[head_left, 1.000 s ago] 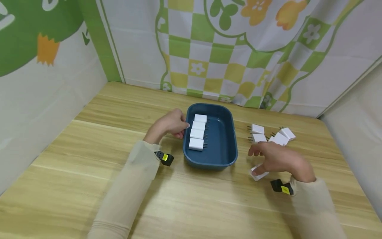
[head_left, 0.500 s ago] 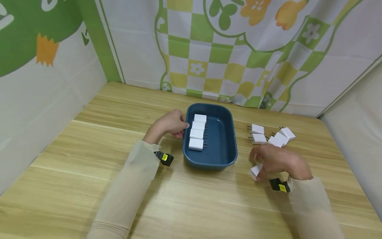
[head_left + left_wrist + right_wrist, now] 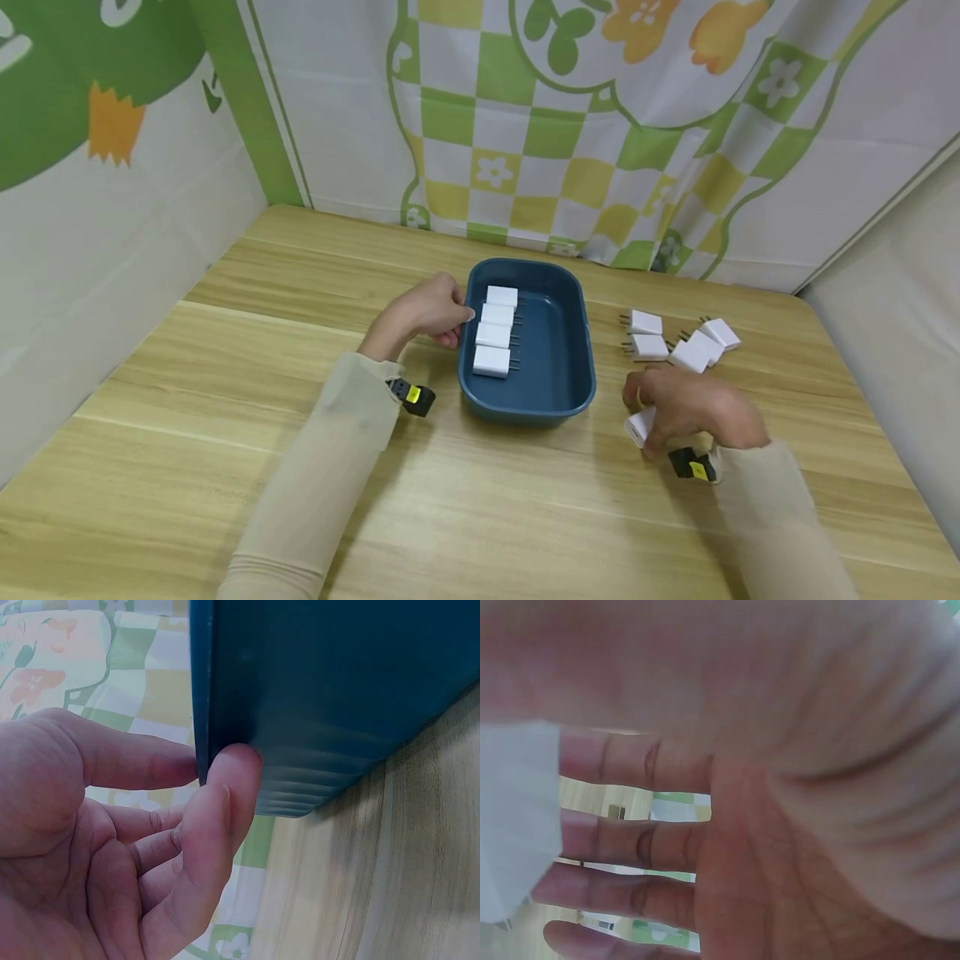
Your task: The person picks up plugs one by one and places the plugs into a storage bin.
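Four white chargers (image 3: 494, 328) are lying in a neat column along the left side of the blue tray (image 3: 570, 392), prongs pointing right, and I am working on the next one. My right hand (image 3: 686, 408) is curling its fingers round a white charger (image 3: 640, 427) just off the tray's right front corner, low over the table (image 3: 487, 500); in the right wrist view a white block (image 3: 517, 825) is sitting against the fingertips, so the hold looks real, though how firm it is I cannot tell. My left hand (image 3: 427, 312) is pinching the tray's left rim, thumb and forefinger (image 3: 225, 802) on the wall (image 3: 337, 697), keeping it from sliding.

To do this step well, I am judging that the charger should be turned so its prongs face right like the rest, then lowered at the near end of the column, just beside the last one, not dropped. Four loose chargers (image 3: 678, 340) are waiting well apart on the far right, so the lifting hand should be staying clear of their prongs.
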Available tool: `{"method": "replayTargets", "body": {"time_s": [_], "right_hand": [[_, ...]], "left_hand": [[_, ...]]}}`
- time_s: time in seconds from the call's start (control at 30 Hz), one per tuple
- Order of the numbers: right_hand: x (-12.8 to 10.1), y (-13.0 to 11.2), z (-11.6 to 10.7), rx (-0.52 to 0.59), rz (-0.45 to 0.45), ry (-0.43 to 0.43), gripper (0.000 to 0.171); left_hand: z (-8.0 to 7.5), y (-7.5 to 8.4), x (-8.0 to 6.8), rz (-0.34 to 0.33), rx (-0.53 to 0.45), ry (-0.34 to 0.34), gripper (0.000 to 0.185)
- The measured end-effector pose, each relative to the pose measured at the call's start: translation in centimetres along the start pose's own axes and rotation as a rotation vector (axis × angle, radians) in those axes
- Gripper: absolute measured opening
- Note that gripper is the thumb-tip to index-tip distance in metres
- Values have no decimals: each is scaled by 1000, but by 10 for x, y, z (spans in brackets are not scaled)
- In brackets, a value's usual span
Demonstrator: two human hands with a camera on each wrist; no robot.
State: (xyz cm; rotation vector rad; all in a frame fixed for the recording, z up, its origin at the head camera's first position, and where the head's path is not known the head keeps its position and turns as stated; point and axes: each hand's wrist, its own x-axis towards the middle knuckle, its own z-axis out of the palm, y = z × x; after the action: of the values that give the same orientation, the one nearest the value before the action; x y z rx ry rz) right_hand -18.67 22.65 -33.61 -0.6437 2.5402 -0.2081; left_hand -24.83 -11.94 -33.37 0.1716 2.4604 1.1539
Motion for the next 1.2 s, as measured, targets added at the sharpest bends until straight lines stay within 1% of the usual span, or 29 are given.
{"method": "replayTargets", "body": {"time_s": [0.1, 0.2, 0.33, 0.43, 0.6, 0.87, 1.07, 1.2], "right_hand": [[2, 1, 1, -3, 3, 12, 56], [5, 4, 2, -12, -15, 36, 51], [8, 6, 3, -29, -37, 83, 46], [10, 6, 4, -38, -29, 102, 45], [12, 6, 4, -40, -9, 94, 45], [15, 7, 4, -47, -47, 126, 41], [15, 8, 5, -31, -44, 127, 41], [13, 8, 4, -20, -46, 150, 41]], "left_hand": [[0, 0, 0, 0, -4, -3, 25], [0, 0, 0, 0, -5, -4, 25], [0, 1, 0, 1, 3, -2, 25], [0, 1, 0, 2, 6, -2, 25], [0, 0, 0, 4, -1, -2, 27], [1, 0, 0, 3, 1, 6, 26], [1, 0, 0, -1, 7, 9, 23], [0, 1, -1, -4, 6, 7, 22]]}}
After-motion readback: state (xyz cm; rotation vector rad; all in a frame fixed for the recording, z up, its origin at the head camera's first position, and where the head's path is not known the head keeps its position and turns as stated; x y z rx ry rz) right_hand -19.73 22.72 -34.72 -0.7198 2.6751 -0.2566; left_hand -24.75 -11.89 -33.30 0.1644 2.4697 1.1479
